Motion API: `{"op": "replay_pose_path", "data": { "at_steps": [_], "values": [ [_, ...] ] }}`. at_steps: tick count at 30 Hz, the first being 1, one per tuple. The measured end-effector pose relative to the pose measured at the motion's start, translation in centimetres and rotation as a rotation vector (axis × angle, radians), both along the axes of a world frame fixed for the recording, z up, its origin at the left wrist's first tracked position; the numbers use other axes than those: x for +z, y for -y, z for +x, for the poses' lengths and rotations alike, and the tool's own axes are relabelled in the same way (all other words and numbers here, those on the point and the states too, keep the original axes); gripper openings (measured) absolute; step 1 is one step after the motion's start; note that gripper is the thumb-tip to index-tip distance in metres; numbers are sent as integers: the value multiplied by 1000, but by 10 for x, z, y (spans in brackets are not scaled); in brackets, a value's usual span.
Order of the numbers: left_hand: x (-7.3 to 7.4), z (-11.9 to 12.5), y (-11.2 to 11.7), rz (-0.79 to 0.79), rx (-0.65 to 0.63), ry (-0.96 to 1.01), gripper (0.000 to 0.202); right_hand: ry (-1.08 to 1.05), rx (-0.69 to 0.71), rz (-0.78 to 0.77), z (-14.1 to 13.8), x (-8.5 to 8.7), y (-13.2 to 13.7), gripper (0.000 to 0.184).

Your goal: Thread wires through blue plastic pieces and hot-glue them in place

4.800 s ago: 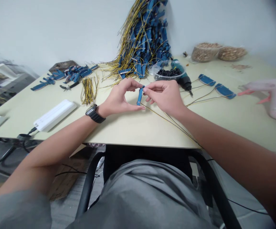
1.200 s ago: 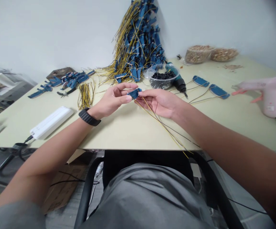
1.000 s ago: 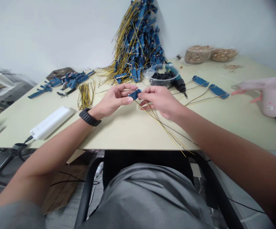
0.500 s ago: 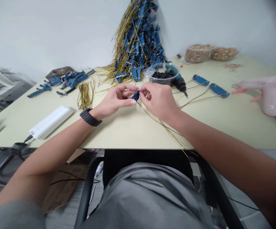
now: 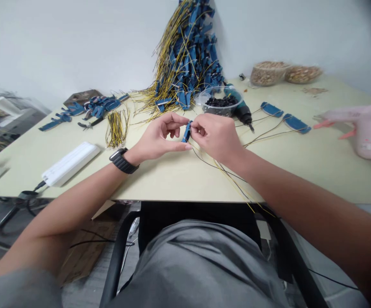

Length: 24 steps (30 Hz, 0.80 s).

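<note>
A small blue wired piece [image 5: 187, 131], seen nearly edge-on, is held between my hands above the middle of the table. My left hand [image 5: 163, 134] has it between the fingertips at its upper end and the thumb at its lower end. On its right side, the closed fingers of my right hand [image 5: 216, 134] pinch at the piece; exactly what lies between those fingertips is hidden. Thin yellow and black wires [image 5: 233, 179] run from below the hands over the table's front edge.
Behind the hands stand a tub of small black parts [image 5: 221, 102], a power drill [image 5: 243, 110] and a heap of blue pieces [image 5: 188, 55]. Two blue pieces [image 5: 296, 123] lie at right, near a pink glue gun [image 5: 365, 128]. A white power strip [image 5: 72, 163] lies left, behind it cutters [image 5: 91, 124].
The blue piece has turned from lying tilted to standing more upright and edge-on. My left thumb has moved down and right, and its fingers have spread around the piece.
</note>
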<state>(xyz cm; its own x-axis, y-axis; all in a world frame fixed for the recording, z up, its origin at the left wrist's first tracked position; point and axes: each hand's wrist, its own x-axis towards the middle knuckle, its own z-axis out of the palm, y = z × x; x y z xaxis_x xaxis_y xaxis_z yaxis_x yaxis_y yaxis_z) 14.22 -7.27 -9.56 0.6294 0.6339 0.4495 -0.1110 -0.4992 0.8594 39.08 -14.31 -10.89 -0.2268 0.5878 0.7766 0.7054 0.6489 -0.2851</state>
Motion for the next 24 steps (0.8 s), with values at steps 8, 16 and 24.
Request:
{"op": "replay_pose_path", "data": {
  "at_steps": [8, 16, 24],
  "values": [
    [-2, 1, -1, 157, 27, -9, 98, 55, 20, 184, 4, -8, -6, 26],
    [-3, -1, 1, 211, 15, 0, 101, 74, 31, 274, 4, -9, -8, 27],
    [-1, -1, 2, 251, 44, -22, 101, 48, 42, 257, 3, -8, -7, 26]
  ]
}}
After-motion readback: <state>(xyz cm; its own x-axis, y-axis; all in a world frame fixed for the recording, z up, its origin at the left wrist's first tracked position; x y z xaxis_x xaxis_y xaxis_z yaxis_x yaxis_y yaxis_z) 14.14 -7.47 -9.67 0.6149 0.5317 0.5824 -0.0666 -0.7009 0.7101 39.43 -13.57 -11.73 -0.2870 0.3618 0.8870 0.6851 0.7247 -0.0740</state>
